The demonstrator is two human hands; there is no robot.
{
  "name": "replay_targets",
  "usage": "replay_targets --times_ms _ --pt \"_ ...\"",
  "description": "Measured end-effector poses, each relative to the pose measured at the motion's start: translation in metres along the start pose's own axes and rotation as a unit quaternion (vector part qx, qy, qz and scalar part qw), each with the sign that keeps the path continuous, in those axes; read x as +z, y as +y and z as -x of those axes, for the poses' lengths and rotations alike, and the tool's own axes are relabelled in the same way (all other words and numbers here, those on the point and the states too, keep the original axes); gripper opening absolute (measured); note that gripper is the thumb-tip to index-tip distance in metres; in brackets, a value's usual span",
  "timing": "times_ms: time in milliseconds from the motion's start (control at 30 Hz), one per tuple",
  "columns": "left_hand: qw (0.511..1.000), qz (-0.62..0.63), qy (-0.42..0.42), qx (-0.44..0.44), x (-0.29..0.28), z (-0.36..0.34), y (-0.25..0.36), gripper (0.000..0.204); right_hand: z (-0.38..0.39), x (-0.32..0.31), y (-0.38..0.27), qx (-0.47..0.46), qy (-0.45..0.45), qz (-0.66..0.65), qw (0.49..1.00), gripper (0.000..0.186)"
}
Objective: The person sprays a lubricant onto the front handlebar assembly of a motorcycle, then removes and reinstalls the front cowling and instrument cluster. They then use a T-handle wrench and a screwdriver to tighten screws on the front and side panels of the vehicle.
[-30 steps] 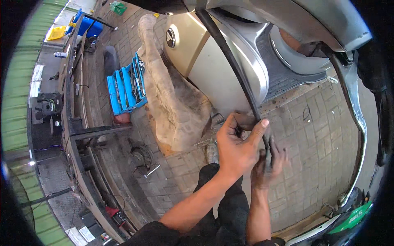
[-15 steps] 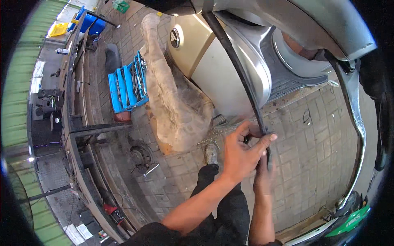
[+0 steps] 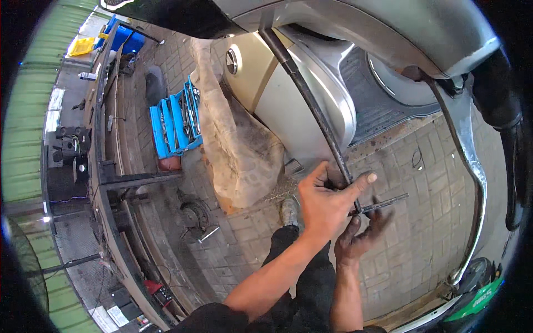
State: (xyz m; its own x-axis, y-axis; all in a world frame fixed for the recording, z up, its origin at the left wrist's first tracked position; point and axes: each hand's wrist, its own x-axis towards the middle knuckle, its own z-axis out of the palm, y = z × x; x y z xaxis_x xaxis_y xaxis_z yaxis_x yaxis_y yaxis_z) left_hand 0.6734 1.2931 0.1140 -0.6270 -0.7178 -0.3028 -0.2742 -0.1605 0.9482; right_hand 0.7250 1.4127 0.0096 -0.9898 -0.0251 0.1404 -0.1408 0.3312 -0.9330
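Left hand (image 3: 326, 204) pinches the T-handle wrench (image 3: 312, 104); can't tell if right hand (image 3: 356, 242) grips. Light, straight spin's probably best tbh.

The person's bare left grip (image 3: 326, 202) is curled closed, thumb (image 3: 360, 186) extended rightward; just beside and below it, the bare, dark-smudged right grip (image 3: 360, 237) has blurred, bent fingers (image 3: 380, 223); the left forearm (image 3: 272, 276) slants inward, the right forearm (image 3: 347, 297) points nearly straight ahead
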Motion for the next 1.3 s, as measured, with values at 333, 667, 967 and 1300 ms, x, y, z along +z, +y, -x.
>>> replay_targets --times_ms 333,667,967,1300 --pt "0.999 -0.032 0.008 0.021 0.001 -0.003 -0.004 0.029 -0.008 0.006 -0.01 0.057 0.004 0.08 0.995 0.032" --pt "0.988 -0.082 -0.008 0.127 -0.012 -0.006 -0.018 0.02 -0.037 -0.004 -0.018 0.216 -0.078 0.007 0.973 0.053" --pt "0.991 -0.077 0.0 0.109 -0.017 -0.007 -0.016 0.018 -0.041 0.007 -0.037 0.45 -0.106 -0.249 0.851 0.059" --pt "0.988 -0.088 -0.003 0.126 -0.021 -0.01 -0.015 0.019 -0.013 0.013 -0.026 0.068 -0.081 -0.031 0.994 0.056"
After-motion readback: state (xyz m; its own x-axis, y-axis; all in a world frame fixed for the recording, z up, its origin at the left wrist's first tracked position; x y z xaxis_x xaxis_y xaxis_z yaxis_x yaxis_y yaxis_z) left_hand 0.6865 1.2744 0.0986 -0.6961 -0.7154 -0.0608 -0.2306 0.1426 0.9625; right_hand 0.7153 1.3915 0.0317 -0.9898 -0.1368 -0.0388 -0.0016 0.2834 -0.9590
